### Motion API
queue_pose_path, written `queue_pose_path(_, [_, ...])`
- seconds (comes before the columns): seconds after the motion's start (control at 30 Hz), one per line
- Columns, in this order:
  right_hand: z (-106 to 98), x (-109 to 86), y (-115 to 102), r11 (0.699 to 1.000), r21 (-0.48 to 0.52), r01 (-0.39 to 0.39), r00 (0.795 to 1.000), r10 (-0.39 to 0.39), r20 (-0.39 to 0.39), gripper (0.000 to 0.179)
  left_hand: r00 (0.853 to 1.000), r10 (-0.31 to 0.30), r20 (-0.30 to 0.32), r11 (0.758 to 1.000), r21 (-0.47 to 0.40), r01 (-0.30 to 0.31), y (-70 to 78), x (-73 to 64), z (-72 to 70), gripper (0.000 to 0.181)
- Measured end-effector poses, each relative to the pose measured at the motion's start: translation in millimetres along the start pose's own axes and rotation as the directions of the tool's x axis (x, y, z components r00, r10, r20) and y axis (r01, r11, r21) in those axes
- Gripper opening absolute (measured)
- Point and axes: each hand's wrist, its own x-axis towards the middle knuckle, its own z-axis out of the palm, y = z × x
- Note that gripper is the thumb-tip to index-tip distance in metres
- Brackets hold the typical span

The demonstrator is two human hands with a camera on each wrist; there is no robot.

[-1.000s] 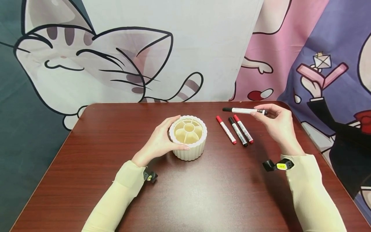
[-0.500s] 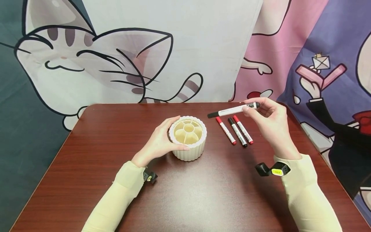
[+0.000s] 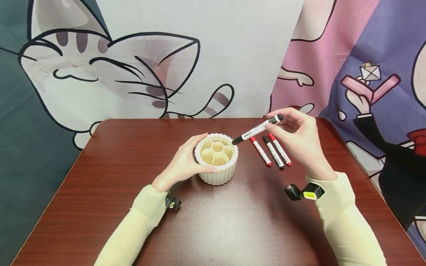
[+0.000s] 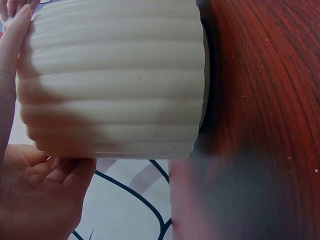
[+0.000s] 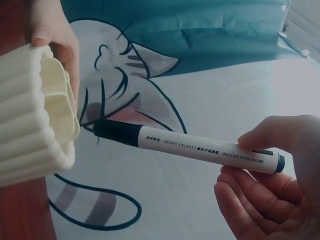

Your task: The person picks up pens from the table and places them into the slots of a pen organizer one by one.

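A cream, ribbed round pen holder (image 3: 217, 175) with several inner compartments stands upright on the table. My left hand (image 3: 184, 159) grips it from the left, thumb along the near rim and fingers round the far side; the left wrist view shows its ribbed wall (image 4: 120, 80) up close. Between thumb and fingers my right hand (image 3: 297, 138) pinches a black-capped whiteboard marker (image 3: 256, 131) by its rear end. The marker slants down to the left, its cap close to the holder's right rim in the head view. In the right wrist view, the marker's cap (image 5: 117, 132) points at the holder's opening.
Right of the holder lie a red marker (image 3: 261, 152), a black marker (image 3: 273, 152) and another red marker (image 3: 280, 149), side by side on the brown table (image 3: 133, 155). Behind the table hangs a cloth printed with cartoons (image 3: 233, 55).
My right hand has moved left with the marker, tilting it from nearly level to cap-down and bringing the cap to the holder's rim. The left hand and the holder stay put.
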Motion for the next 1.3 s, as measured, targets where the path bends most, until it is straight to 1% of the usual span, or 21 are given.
queue_pose_path(0.27, [13.4,0.2,5.4,0.997,-0.072,-0.006,0.996,0.012,0.086,0.023,1.000,0.003,-0.004,1.000,0.005,-0.003,-0.2,0.3,-0.3,0.110])
queue_pose_path(0.4, [21.4,-0.4,11.1,0.996,-0.089,-0.029,0.991,0.041,0.126,0.022,1.000,0.005,-0.004,1.000,0.013,-0.005,0.1,0.5,-0.6,0.110])
queue_pose_path(0.6, [34.4,-1.5,19.6,0.994,-0.093,-0.064,0.976,0.082,0.201,0.022,1.000,-0.009,-0.002,1.000,-0.001,0.009,1.2,-0.2,-1.3,0.110])
queue_pose_path(0.8, [47.2,-1.5,28.7,0.990,-0.133,-0.055,0.959,0.089,0.270,0.025,1.000,-0.012,-0.003,1.000,0.000,0.012,1.7,-0.3,-1.5,0.110])
queue_pose_path(1.03, [58.5,-3.3,36.8,0.968,-0.242,-0.065,0.945,0.138,0.298,0.019,1.000,-0.017,-0.001,1.000,0.008,0.017,1.4,-0.9,-0.6,0.111])
queue_pose_path(1.3, [62.7,-4.5,46.5,0.963,-0.266,-0.035,0.935,0.126,0.332,0.017,1.000,-0.001,-0.002,1.000,0.000,0.001,1.1,0.0,-0.7,0.110])
